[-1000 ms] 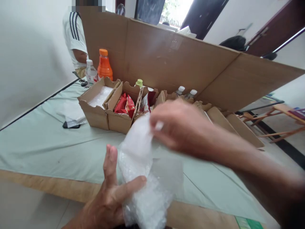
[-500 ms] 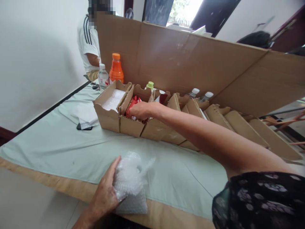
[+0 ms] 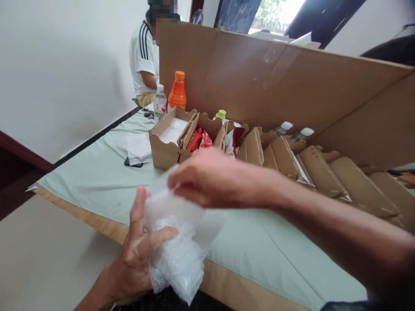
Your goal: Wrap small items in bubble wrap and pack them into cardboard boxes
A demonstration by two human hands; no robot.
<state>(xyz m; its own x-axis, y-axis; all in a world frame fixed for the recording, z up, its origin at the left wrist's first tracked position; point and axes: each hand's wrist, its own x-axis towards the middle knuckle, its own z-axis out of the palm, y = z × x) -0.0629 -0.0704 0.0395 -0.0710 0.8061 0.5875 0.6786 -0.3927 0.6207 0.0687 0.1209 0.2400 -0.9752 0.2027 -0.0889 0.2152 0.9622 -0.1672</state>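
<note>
My left hand (image 3: 136,255) is closed round a clear bubble-wrap bag (image 3: 178,246) held over the table's near edge. My right hand (image 3: 207,177) is above it, fingers pinched on the bag's top edge. Behind the hands stands a row of small cardboard boxes (image 3: 167,142). The leftmost box holds white bubble wrap (image 3: 173,129). The one beside it holds red packets (image 3: 199,139).
A tall cardboard sheet (image 3: 275,82) stands behind the boxes. An orange bottle (image 3: 177,90) and a clear water bottle (image 3: 159,101) stand at the far left. White bags (image 3: 138,144) lie on a black phone (image 3: 132,163) on the pale green cloth (image 3: 97,181). A person in a white shirt (image 3: 142,56) sits beyond.
My right hand has come back from the box of red packets to the top of the bubble-wrap bag. My left hand has lifted the bag off the table.
</note>
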